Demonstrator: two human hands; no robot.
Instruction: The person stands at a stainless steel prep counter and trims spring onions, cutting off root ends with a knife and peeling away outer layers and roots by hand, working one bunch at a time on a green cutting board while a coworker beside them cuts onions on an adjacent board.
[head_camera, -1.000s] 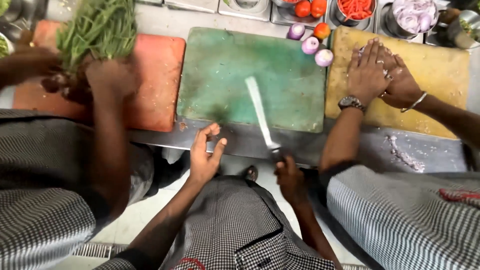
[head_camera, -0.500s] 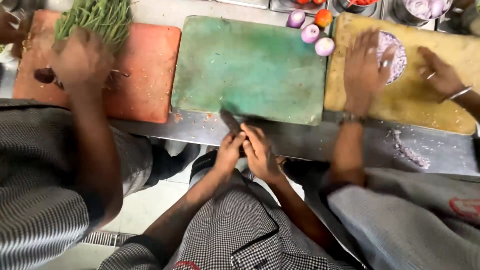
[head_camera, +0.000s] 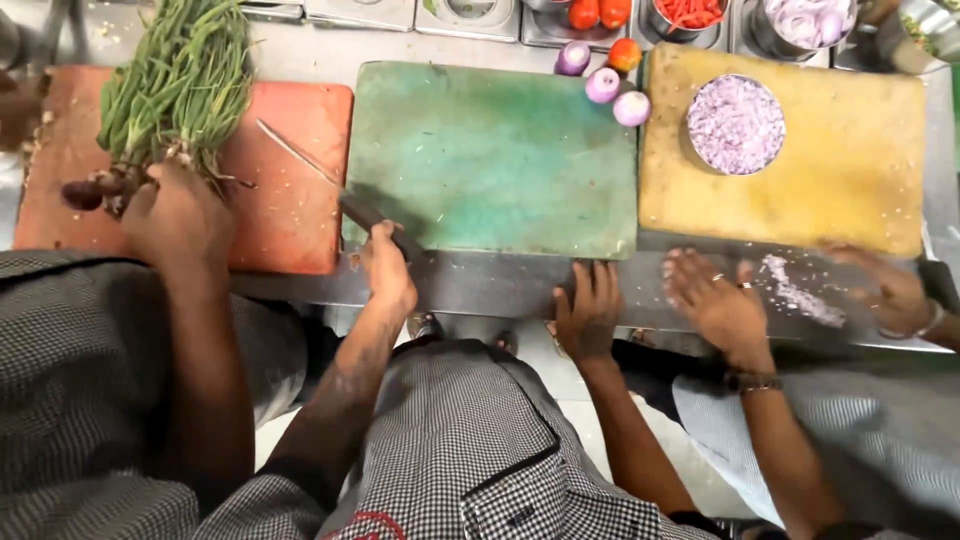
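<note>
Knife: dark handle (head_camera: 380, 225) lies on the near-left corner of the green cutting board (head_camera: 490, 160), long axis running far-left to near-right.
Left hand (head_camera: 388, 272): fingers curled around the handle's near end; the nearer hand to the knife.
Right hand (head_camera: 588, 312): fingers spread flat on the steel tabletop (head_camera: 480, 285), right of the knife, well apart from it.
Surroundings: peeled onions (head_camera: 603, 82) at the board's far-right corner; co-workers' hands at the red and yellow boards.
</note>
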